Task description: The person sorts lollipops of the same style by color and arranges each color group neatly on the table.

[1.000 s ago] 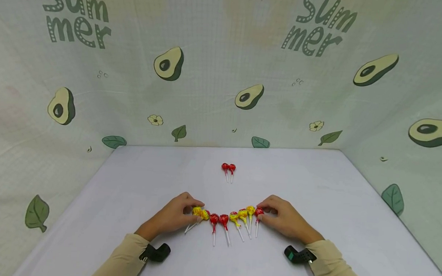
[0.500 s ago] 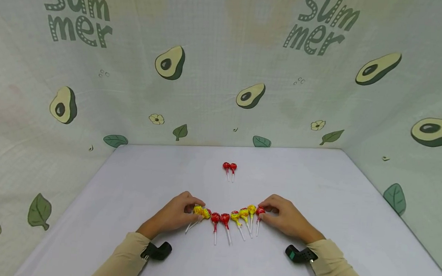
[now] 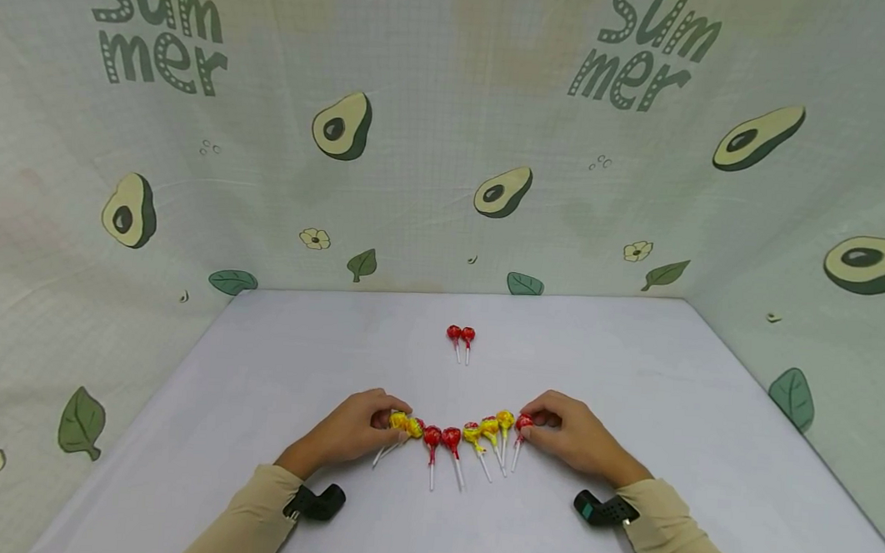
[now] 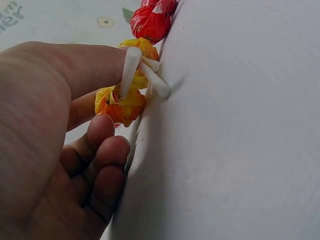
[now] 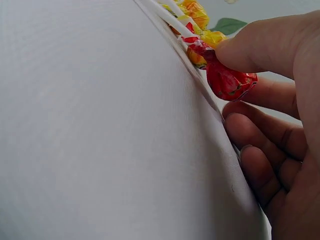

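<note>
A curved row of wrapped lollipops lies between my two hands on the white table. My left hand (image 3: 352, 426) pinches a yellow lollipop (image 4: 120, 105) at the row's left end between thumb and forefinger; a second yellow lollipop (image 3: 414, 428) sits right beside it. Two red lollipops (image 3: 432, 436) lie in the middle, then several yellow ones (image 3: 489, 428) to their right. At the right end, a red lollipop (image 5: 227, 80) is held by its head between the thumb and forefinger of my right hand (image 3: 573, 434). The other fingers of both hands are loosely bent.
Two more red lollipops (image 3: 468, 335) lie side by side farther back on the table (image 3: 319, 337). Behind the table hangs a cloth (image 3: 422, 83) printed with avocados and leaves. Each wrist wears a black device (image 3: 318, 502).
The right-hand red lollipop has tilted slightly, its head shifting a little right, away from the neighbouring yellow one. The left hand stays almost still; the whole view shifts slightly.
</note>
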